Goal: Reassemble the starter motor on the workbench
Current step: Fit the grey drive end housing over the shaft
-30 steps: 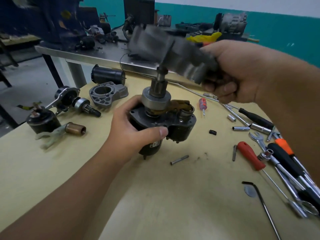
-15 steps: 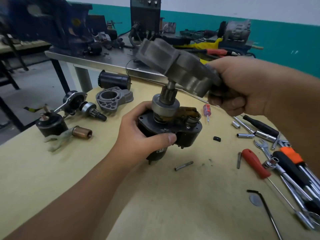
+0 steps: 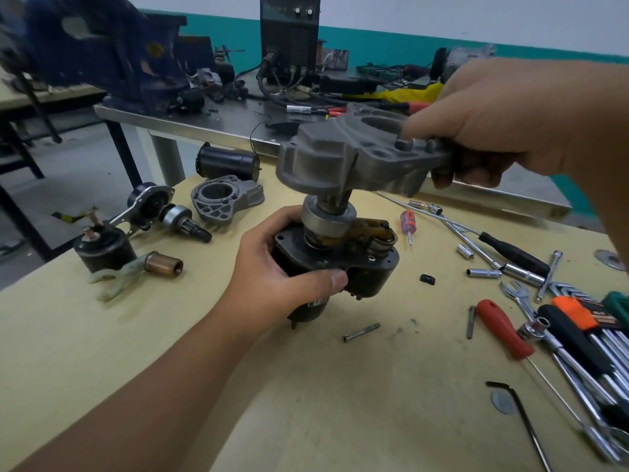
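over yellow bench (image 3: pixel 102 335), left hand (image 3: pixel 279 267) grips motor body (image 3: pixel 367 270), right hand (image 3: pixel 503 120) holds housing (image 3: pixel 340 158).

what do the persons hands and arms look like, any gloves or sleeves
Both hands are bare: no gloves on the left hand or the right hand. No rings show on the fingers in view. Both forearms are uncovered right to the frame edge, so no sleeve shows, and no watch or band is visible at either wrist.
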Demonstrator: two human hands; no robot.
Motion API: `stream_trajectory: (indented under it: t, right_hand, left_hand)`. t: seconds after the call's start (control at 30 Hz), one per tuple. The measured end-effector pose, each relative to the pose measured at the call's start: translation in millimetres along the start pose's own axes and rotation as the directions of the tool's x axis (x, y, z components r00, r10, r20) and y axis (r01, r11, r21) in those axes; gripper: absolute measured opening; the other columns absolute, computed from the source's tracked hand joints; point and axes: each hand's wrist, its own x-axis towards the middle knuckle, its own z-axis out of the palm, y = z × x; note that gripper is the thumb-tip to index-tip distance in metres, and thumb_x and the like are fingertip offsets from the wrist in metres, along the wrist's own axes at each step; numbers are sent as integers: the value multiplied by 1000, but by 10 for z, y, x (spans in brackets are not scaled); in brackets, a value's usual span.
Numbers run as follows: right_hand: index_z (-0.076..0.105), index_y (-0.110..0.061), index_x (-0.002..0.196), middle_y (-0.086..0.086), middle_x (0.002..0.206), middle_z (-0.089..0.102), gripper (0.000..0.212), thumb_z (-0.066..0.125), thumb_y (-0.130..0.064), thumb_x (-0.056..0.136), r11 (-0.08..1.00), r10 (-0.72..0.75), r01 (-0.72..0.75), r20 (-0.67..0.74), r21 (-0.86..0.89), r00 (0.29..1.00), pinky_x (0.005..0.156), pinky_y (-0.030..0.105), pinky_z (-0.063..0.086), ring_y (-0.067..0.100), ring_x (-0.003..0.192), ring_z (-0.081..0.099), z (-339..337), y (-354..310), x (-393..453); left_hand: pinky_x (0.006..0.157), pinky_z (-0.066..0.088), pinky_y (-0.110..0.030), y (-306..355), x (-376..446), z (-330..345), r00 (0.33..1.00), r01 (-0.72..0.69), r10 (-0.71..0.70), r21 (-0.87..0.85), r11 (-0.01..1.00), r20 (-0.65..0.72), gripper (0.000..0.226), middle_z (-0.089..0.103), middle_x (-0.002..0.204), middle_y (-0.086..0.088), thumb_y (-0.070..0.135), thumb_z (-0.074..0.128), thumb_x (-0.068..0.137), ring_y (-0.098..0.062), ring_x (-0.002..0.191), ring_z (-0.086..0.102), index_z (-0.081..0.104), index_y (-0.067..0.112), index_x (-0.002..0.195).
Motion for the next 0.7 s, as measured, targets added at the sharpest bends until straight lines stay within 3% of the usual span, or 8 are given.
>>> stream_trajectory:
  t: [0.2, 0.43, 0.5, 0.57, 0.7]
  right_hand:
    - [73, -5, 82, 5, 53, 67, 33, 60, -32, 97, 988, -99, 107, 76, -108, 992, 39, 27, 48, 15, 42, 59, 44, 63, 97]
    - [73, -20, 93, 7, 74, 74, 31, 54, -43, 99, 941, -280, 289, 77, -176, 957, 44, 23, 50, 16, 52, 65, 191, -31, 250]
    - [73, -25, 96, 3, 78, 73, 23, 60, -44, 93, 922, -384, 385, 24, -53, 923, 43, 19, 49, 7, 51, 64, 184, -64, 259]
    - [72, -28, 99, -3, 86, 75, 27, 64, -45, 81, 866, -497, 494, 22, 73, 867, 50, 18, 54, 3, 64, 70, 160, -86, 232]
    - [70, -37, 108, -25, 96, 73, 24, 70, -26, 86, 741, -670, 671, 77, 22, 738, 71, 5, 51, -10, 85, 68, 200, -105, 205]
  left_hand:
    - [87, 56, -24, -64, 24, -40, 1000, 2, -2, -14, 1000, 6, 57, 76, 110, -2, 20, 86, 66, -22, 103, 74, 72, 28, 120]
    - [83, 58, -25, -66, 26, -49, 999, 31, -30, -17, 999, 29, 55, 75, 108, -5, 22, 85, 66, -23, 101, 74, 71, 22, 120]
    - [83, 59, -28, -69, 32, -44, 999, 44, -43, -27, 999, 27, 57, 74, 109, -9, 21, 86, 64, -27, 100, 74, 71, 20, 119]
    - [82, 60, -31, -74, 27, -47, 998, 58, -57, -40, 997, 30, 58, 75, 110, -11, 18, 87, 63, -31, 100, 75, 71, 19, 118]
    - [84, 59, -32, -86, 40, -56, 998, 45, -43, -48, 998, 45, 57, 75, 111, -13, 11, 86, 64, -34, 103, 74, 70, 13, 119]
